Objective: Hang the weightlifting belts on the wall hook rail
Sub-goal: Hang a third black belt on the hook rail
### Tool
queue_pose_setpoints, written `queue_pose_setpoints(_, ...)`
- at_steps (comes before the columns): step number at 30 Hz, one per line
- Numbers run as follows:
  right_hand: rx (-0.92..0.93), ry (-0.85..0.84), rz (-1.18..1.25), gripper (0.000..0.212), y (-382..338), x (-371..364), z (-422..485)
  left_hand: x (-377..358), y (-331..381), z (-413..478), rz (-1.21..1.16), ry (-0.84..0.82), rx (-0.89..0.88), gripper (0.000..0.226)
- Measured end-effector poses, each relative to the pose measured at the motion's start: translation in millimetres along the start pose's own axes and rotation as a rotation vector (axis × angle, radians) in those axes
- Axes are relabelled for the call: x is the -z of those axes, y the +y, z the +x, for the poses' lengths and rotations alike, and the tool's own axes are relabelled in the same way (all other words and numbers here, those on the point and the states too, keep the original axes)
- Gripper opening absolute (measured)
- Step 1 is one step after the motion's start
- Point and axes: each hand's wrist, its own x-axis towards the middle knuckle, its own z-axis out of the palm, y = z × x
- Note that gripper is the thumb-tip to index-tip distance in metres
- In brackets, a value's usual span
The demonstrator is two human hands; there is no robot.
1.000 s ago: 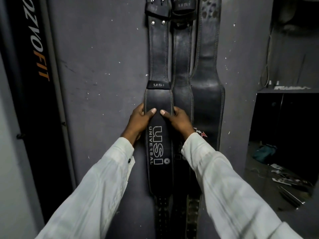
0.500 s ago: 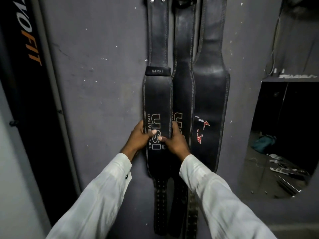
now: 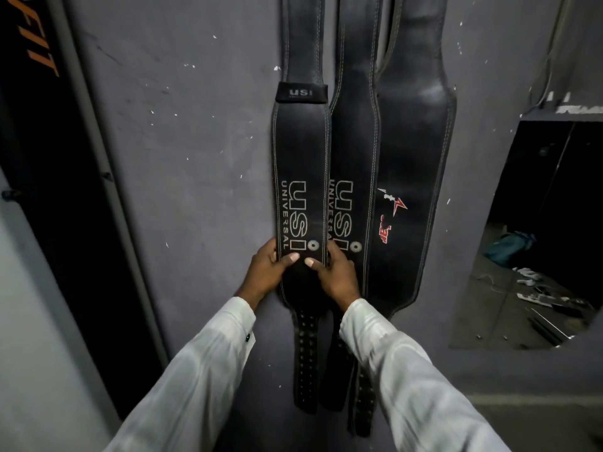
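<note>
Three black leather weightlifting belts hang side by side down the grey wall. The left belt [image 3: 301, 151] carries a "USI UNIVERSAL" print, and so does the middle belt [image 3: 354, 141]. The right belt [image 3: 414, 151] bears a red and white logo. My left hand [image 3: 267, 270] grips the left edge of the left belt's wide part, thumb on its front. My right hand [image 3: 336, 275] holds that belt's right edge, thumb on the front too. Both hands sit just under the print. The hook rail is above the frame, out of view.
A dark banner with orange letters [image 3: 42, 57] in a grey frame stands at the left. At the right a wall mirror [image 3: 538, 239] reflects a floor with scattered items. The belts' perforated tails [image 3: 306, 360] hang down between my white sleeves.
Both hands have slid down the left belt, from its upper wide part to below the print. The view has tilted downward, so the buckles left the frame.
</note>
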Motion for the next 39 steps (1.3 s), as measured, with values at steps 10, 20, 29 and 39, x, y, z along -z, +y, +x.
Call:
queue_pose_setpoints(10,-0.078,0.086,-0.094,0.036,6,-2,-15,-5,0,0,0.199,0.055,0.071,0.033)
queue_pose_setpoints(20,-0.358,0.107,0.096,0.027,66,-7,-87,-31,-31,-63,0.328,0.137,0.452,0.053)
queue_pose_setpoints(29,-0.636,-0.033,0.329,0.024,119,1,-242,-75,-94,-259,-0.051,-0.241,0.895,0.035)
queue_pose_setpoints(39,-1.064,-0.196,0.363,0.024,228,34,-467,-147,-172,-501,-0.120,-0.270,1.286,0.011)
